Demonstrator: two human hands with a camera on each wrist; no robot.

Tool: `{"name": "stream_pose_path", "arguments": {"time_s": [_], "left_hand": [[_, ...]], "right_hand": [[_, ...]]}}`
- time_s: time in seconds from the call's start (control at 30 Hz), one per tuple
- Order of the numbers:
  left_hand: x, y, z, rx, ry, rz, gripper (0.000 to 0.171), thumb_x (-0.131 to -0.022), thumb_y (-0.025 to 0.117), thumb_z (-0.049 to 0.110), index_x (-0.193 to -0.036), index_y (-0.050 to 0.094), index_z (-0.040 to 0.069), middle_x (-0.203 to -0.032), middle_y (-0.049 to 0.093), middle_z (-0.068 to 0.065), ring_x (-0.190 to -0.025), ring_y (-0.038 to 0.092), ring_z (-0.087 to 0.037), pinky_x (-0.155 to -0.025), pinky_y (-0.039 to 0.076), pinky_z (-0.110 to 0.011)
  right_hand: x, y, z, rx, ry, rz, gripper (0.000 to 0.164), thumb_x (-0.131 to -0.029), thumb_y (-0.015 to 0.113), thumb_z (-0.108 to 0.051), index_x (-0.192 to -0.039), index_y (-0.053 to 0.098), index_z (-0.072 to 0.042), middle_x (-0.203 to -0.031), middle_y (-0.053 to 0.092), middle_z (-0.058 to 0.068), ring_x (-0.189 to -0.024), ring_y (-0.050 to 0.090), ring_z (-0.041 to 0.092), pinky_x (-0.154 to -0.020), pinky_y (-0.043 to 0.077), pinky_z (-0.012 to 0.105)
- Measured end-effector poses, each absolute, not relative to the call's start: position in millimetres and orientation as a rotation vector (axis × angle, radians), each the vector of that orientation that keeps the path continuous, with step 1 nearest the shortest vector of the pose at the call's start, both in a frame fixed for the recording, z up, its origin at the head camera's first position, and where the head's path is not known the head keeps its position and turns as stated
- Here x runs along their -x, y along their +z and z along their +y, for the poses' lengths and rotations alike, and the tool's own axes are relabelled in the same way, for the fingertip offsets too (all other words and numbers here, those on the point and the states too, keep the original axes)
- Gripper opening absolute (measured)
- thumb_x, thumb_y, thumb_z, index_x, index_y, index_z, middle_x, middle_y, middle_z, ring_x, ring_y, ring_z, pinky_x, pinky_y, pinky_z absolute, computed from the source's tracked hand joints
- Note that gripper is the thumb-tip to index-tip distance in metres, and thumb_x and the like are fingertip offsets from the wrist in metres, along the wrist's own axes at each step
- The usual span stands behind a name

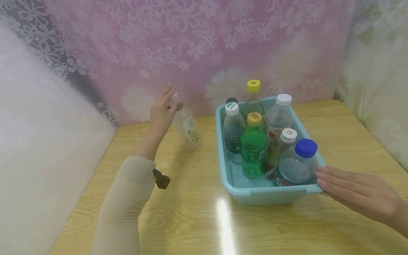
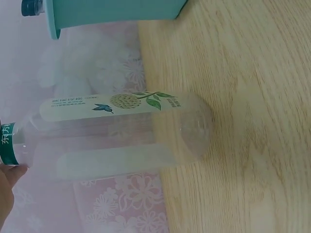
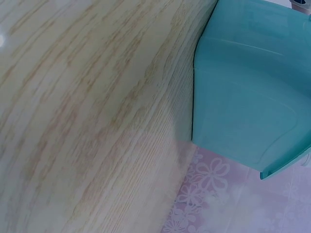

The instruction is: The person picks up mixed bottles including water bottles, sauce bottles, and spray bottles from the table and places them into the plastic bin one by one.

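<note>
My left hand [image 1: 162,109] holds a clear plastic bottle [image 1: 187,131] by its top, left of the bin. The bottle leans slightly, its base close over the table. In the left wrist view its pale label [image 2: 116,106] carries a printed plant and a blue bird, and a thumb presses near the green band [image 2: 8,144] at the neck. Extended fingers of my right hand [image 1: 363,189] touch the near right corner of a light blue plastic bin [image 1: 271,198]. Inside stand several bottles, among them a green bottle [image 1: 254,150] and one with a blue cap [image 1: 306,148].
The bin stands on a wood-grain table [image 1: 185,216]. Behind it hangs a pink floral cloth [image 1: 178,46], with pale cloth at both sides. A tall bottle with a yellow cap [image 1: 253,86] rises above the bin's far rim.
</note>
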State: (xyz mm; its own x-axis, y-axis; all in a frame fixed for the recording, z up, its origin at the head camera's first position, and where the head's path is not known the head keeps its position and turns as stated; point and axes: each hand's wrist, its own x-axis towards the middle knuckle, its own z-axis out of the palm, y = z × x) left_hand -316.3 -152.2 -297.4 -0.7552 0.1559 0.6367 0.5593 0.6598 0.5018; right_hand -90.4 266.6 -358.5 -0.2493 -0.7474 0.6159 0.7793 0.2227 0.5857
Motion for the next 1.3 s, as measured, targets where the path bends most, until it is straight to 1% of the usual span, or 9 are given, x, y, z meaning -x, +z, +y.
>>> {"name": "stream_pose_path", "arguments": {"time_s": [0.2,0.33,0.4,0.63,0.8,0.9,1.03,1.13,1.3], "left_hand": [[315.0,-301.0,-153.3,0.636,-0.947,-2.292,0.048,-0.086,0.068,0.013,-0.13,0.054,0.001,-0.142,0.046,-0.012,-0.129,0.047,-0.026,-0.083,0.055,-0.029],[310.5,-300.7,-153.9,0.687,-0.924,-2.293,0.048,-0.086,0.068,0.014,-0.13,0.054,0.003,-0.142,0.046,-0.013,-0.129,0.046,-0.027,-0.086,0.055,-0.029],[308.3,-300.3,-154.4,0.714,-0.919,-2.287,0.049,-0.085,0.069,0.014,-0.13,0.055,0.002,-0.142,0.046,-0.014,-0.129,0.046,-0.028,-0.086,0.055,-0.029],[301.1,-299.5,-156.0,0.808,-0.916,-2.25,0.049,-0.084,0.07,0.011,-0.129,0.054,-0.001,-0.14,0.047,-0.017,-0.126,0.05,-0.03,-0.082,0.056,-0.028],[295.0,-298.4,-155.4,0.877,-0.873,-2.241,0.049,-0.083,0.07,0.011,-0.128,0.055,-0.001,-0.139,0.048,-0.016,-0.121,0.054,-0.029,-0.077,0.057,-0.026],[288.5,-297.1,-154.3,0.912,-0.908,-2.253,0.049,-0.083,0.071,0.01,-0.128,0.055,-0.002,-0.14,0.047,-0.016,-0.119,0.055,-0.029,-0.078,0.056,-0.023],[277.4,-293.7,-152.5,0.958,-0.993,-2.249,0.048,-0.083,0.07,0.007,-0.127,0.055,-0.003,-0.141,0.046,-0.015,-0.123,0.053,-0.028,-0.082,0.055,-0.021],[267.8,-288.7,-151.0,1.023,-1.019,-2.202,0.046,-0.082,0.07,0.003,-0.125,0.056,-0.006,-0.139,0.047,-0.018,-0.124,0.051,-0.029,-0.083,0.055,-0.022],[249.1,-276.1,-148.4,1.121,-1.014,-2.122,0.045,-0.081,0.07,-0.002,-0.123,0.057,-0.008,-0.136,0.05,-0.021,-0.121,0.054,-0.03,-0.082,0.056,-0.025]], "right_hand": [[89.3,-359.5,267.0,0.114,-1.527,-1.035,0.047,-0.104,0.025,-0.006,-0.149,0.013,-0.004,-0.159,0.011,-0.003,-0.141,0.003,-0.005,-0.108,0.005,0.002],[89.4,-359.6,267.7,0.117,-1.526,-1.027,0.047,-0.104,0.025,-0.006,-0.15,0.012,-0.004,-0.159,0.01,-0.004,-0.141,0.003,-0.005,-0.108,0.004,0.002],[89.4,-359.1,267.4,0.096,-1.5,-1.053,0.047,-0.104,0.026,-0.006,-0.15,0.013,-0.004,-0.158,0.011,-0.004,-0.141,0.004,-0.006,-0.108,0.005,0.002],[89.5,-358.3,266.2,0.017,-1.408,-1.141,0.047,-0.103,0.027,-0.004,-0.149,0.016,-0.004,-0.158,0.014,-0.004,-0.141,0.008,-0.006,-0.108,0.009,0.002],[89.6,-358.1,266.7,0.091,-1.485,-1.059,0.047,-0.104,0.025,-0.006,-0.15,0.013,-0.004,-0.158,0.011,-0.004,-0.141,0.004,-0.006,-0.108,0.005,0.002],[89.7,-358.1,266.7,0.092,-1.491,-1.056,0.047,-0.104,0.025,-0.006,-0.15,0.013,-0.004,-0.158,0.011,-0.004,-0.141,0.004,-0.006,-0.108,0.005,0.002],[90.2,-357.7,266.2,-0.026,-1.373,-1.169,0.047,-0.103,0.027,-0.003,-0.149,0.017,-0.003,-0.158,0.016,-0.004,-0.14,0.009,-0.007,-0.108,0.01,0.002],[90.6,-357.4,266.1,-0.074,-1.32,-1.209,0.047,-0.103,0.027,-0.002,-0.149,0.018,-0.003,-0.157,0.018,-0.004,-0.14,0.011,-0.007,-0.107,0.012,0.002],[90.8,-357.3,266.5,0.085,-1.468,-1.069,0.047,-0.104,0.025,-0.005,-0.149,0.013,-0.004,-0.158,0.012,-0.004,-0.141,0.005,-0.006,-0.108,0.005,0.002]]}}
